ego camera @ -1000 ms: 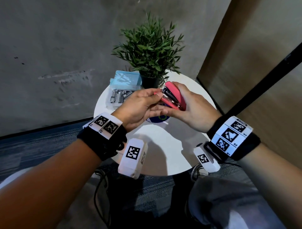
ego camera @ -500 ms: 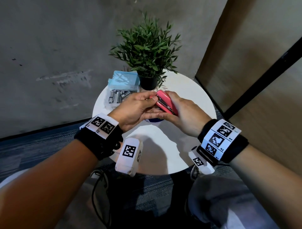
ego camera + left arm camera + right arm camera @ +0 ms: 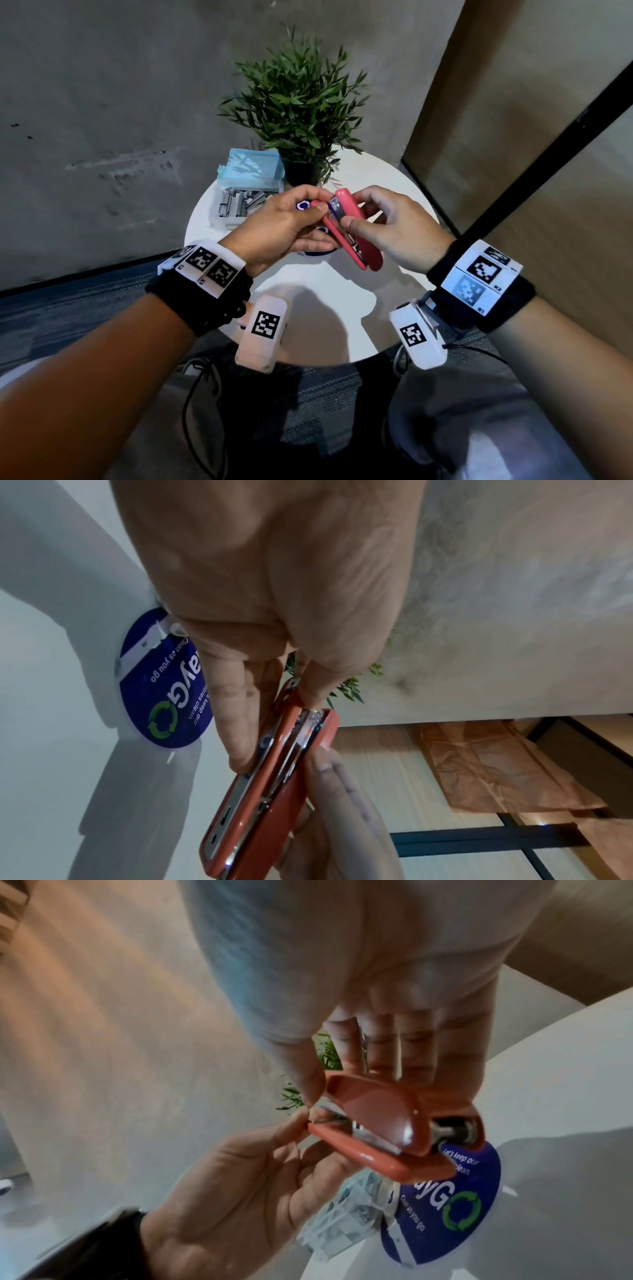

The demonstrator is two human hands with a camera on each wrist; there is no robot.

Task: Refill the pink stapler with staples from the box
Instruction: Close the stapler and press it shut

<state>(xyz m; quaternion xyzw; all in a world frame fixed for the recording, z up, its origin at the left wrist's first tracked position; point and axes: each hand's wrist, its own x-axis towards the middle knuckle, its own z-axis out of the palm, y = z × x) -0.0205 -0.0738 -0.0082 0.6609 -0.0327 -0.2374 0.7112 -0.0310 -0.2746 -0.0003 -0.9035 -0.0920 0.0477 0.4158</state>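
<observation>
Both hands hold the pink stapler (image 3: 370, 251) above the round white table (image 3: 325, 308), its hinge end toward me. My left hand (image 3: 308, 209) pinches the front tip of the base and metal magazine (image 3: 274, 791). My right hand (image 3: 394, 222) grips the pink top cover (image 3: 387, 1118) between thumb and fingers. The cover stands slightly ajar, with the metal rail showing in the gap. The clear staple box (image 3: 239, 202), full of loose staple strips, sits at the table's back left with its blue lid (image 3: 253, 164) raised behind it.
A potted green plant (image 3: 298, 102) stands at the back of the table beside the box. A round blue sticker (image 3: 164, 696) lies on the tabletop under the hands. A grey wall is behind and a wood panel is to the right.
The stapler has swung round so its hinge end points toward me, and the gap under its cover has narrowed. My right hand went from cupping it to gripping the cover.
</observation>
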